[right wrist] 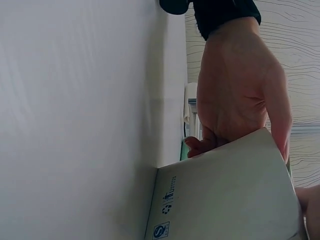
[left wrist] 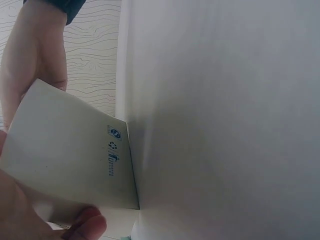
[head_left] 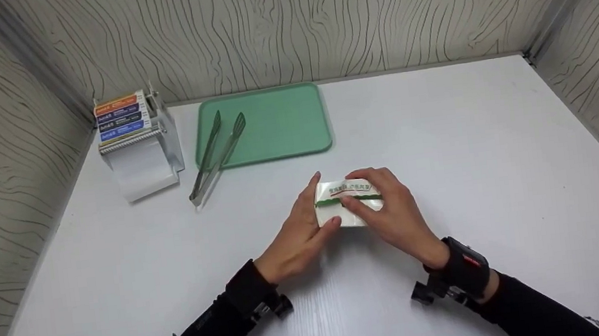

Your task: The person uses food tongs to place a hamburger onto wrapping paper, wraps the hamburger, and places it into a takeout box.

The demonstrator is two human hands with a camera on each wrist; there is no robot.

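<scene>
A small white paper box (head_left: pixel 339 218) stands on the table between my two hands. Its top has a green wavy-edged strip and printed lettering. My left hand (head_left: pixel 301 235) grips the left side, thumb along the near edge and fingers along the side. Over the top right comes my right hand (head_left: pixel 398 216), its thumb on the green strip and its fingers bent over the far edge. The left wrist view shows the box's plain near face (left wrist: pixel 70 150) with small blue print, its lower edge at the tabletop. The right hand's fingertips are partly hidden behind the box.
Metal tongs (head_left: pixel 217 163) lie spread at the back left, tips over a green tray (head_left: pixel 283 125). Left of them stands a white dispenser (head_left: pixel 143 169) with several colour-labelled boxes on top. Patterned panels (head_left: pixel 283 29) wall in the white table (head_left: pixel 471 143) at the back and sides.
</scene>
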